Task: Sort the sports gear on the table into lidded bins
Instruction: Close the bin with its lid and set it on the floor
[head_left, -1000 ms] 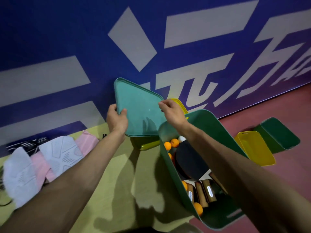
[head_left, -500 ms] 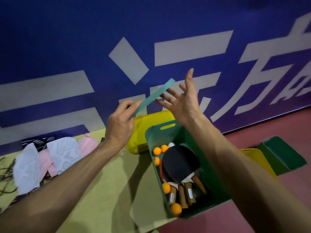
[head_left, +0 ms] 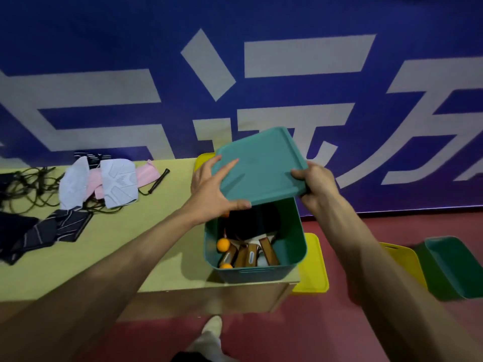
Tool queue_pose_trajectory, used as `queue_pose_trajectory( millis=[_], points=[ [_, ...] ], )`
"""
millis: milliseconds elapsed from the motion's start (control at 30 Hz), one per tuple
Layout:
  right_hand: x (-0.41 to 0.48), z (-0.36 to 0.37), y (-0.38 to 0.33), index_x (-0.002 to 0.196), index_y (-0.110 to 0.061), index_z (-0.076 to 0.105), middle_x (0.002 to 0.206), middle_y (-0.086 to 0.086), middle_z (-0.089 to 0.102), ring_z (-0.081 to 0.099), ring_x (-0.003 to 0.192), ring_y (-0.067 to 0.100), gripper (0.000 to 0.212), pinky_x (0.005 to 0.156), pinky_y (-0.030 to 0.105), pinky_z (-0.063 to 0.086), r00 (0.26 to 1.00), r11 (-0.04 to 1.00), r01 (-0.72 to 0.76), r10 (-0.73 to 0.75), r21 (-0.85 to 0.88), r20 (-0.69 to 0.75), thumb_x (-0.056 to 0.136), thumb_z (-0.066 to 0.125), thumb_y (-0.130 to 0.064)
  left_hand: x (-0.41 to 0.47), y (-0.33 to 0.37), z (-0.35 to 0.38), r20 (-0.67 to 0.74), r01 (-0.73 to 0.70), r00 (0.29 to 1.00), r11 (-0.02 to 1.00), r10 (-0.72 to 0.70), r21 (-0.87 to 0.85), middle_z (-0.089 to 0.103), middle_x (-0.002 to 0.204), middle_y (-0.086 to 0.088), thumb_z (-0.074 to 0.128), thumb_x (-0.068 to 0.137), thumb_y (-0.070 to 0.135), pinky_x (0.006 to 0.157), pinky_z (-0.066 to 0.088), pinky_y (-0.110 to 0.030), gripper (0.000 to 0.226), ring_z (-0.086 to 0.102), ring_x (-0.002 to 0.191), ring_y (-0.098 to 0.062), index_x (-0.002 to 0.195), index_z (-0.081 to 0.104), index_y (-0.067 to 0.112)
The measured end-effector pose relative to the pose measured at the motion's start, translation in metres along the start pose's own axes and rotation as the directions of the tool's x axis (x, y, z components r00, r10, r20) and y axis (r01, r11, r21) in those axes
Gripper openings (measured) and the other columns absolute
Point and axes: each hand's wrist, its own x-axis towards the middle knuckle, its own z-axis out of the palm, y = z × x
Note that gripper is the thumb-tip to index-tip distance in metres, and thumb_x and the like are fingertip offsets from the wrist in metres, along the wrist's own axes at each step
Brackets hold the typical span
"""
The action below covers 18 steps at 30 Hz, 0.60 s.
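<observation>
A teal lid hovers tilted over the far half of a green bin at the table's right end. My left hand grips the lid's left edge, thumb under its near edge. My right hand grips its right corner. Inside the bin lie table-tennis paddles with wooden handles and orange balls. Pink-and-white shoes lie soles up at the table's far left, amid a black jump rope.
A yellow bin peeks out behind the lid. Dark striped cloth lies near the left edge. On the red floor to the right sit a yellow lid, another yellow piece and a green bin. A blue banner wall stands close behind.
The lid, held on edge in my left hand half a second ago, has come down flat over the bin. My right hand, open then, now grips its right corner.
</observation>
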Motion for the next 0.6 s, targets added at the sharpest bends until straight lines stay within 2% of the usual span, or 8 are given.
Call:
queue_pose_trajectory(
  millis=[67,133,200,267,367,467,533,600],
  points=[
    [-0.001,-0.015,0.014,0.121,-0.002,0.059,0.111,0.018,0.068,0.067,0.092,0.033,0.041,0.073,0.040,0.058,1.000,1.000,-0.008,0.008,-0.028,-0.021,0.083,0.052,0.012,-0.006,-0.001,0.008,-0.092,0.196,0.966,0.913,-0.243,-0.358,0.024,0.150,0.000,0.067,0.073,0.064,0.117,0.023,-0.043,0.087,0.024,0.139,-0.020,0.146,0.032,0.033],
    [-0.006,-0.029,0.029,0.123,-0.003,0.058,0.113,0.018,0.068,0.066,0.098,0.035,0.042,0.082,0.044,0.057,1.000,0.999,-0.031,0.031,-0.042,-0.005,0.084,0.051,0.012,-0.015,0.000,0.015,-0.070,0.302,0.895,0.714,-0.440,-0.632,0.037,0.146,-0.001,0.061,0.079,0.061,0.109,0.039,-0.045,0.081,0.043,0.130,-0.020,0.147,0.033,0.026],
    [-0.012,-0.039,0.043,0.121,-0.005,0.060,0.114,0.016,0.069,0.066,0.100,0.033,0.039,0.085,0.043,0.054,1.000,0.996,0.000,0.002,-0.090,0.026,0.086,0.051,0.009,-0.028,0.003,0.026,0.001,0.328,0.842,0.510,-0.539,-0.795,0.056,0.130,-0.003,0.065,0.088,0.033,0.095,0.051,-0.044,0.061,0.061,0.111,-0.022,0.140,0.038,0.019],
    [-0.020,-0.044,0.055,0.122,-0.009,0.061,0.116,0.011,0.068,0.066,0.101,0.028,0.036,0.088,0.042,0.053,0.995,0.977,0.101,-0.097,-0.188,0.030,0.089,0.052,0.002,-0.037,0.007,0.028,-0.007,0.283,0.823,0.421,-0.568,-0.862,0.066,0.105,0.000,0.062,0.089,0.009,0.078,0.056,-0.038,0.034,0.067,0.089,-0.021,0.118,0.045,0.017],
    [-0.040,-0.050,0.070,0.133,-0.014,0.054,0.113,-0.008,0.061,0.061,0.103,0.014,0.042,0.088,0.023,0.050,0.945,0.810,0.316,-0.314,-0.493,0.090,0.091,0.060,-0.016,-0.045,-0.001,0.029,-0.078,0.226,0.860,0.511,-0.505,-0.829,0.068,0.109,-0.002,0.060,0.088,0.003,0.070,0.056,-0.031,0.033,0.068,0.088,-0.019,0.119,0.054,0.013],
    [-0.056,-0.056,0.087,0.137,-0.011,0.046,0.107,-0.012,0.052,0.051,0.098,0.005,0.049,0.066,-0.006,0.035,0.896,0.690,0.429,-0.409,-0.583,0.174,0.092,0.062,-0.019,-0.045,-0.008,0.030,-0.127,0.205,0.889,0.629,-0.441,-0.750,0.064,0.116,0.005,0.058,0.090,0.004,0.080,0.054,-0.027,0.042,0.065,0.099,-0.012,0.129,0.051,0.018],
    [-0.061,-0.061,0.099,0.137,-0.015,0.046,0.109,-0.015,0.053,0.053,0.101,0.007,0.047,0.077,0.000,0.038,0.880,0.657,0.447,-0.444,-0.607,0.167,0.092,0.061,-0.022,-0.046,-0.010,0.036,-0.141,0.202,0.899,0.677,-0.415,-0.707,0.063,0.119,0.006,0.055,0.091,0.005,0.084,0.053,-0.028,0.044,0.064,0.104,-0.012,0.131,0.050,0.021],
    [-0.061,-0.067,0.109,0.138,-0.019,0.043,0.116,-0.014,0.054,0.054,0.111,0.012,0.049,0.094,0.022,0.043,0.871,0.633,0.451,-0.467,-0.629,0.154,0.092,0.059,-0.027,-0.047,-0.016,0.046,-0.143,0.231,0.893,0.709,-0.426,-0.666,0.061,0.126,0.004,0.054,0.091,0.009,0.090,0.053,-0.034,0.046,0.063,0.109,-0.015,0.135,0.048,0.022]
  ],
)
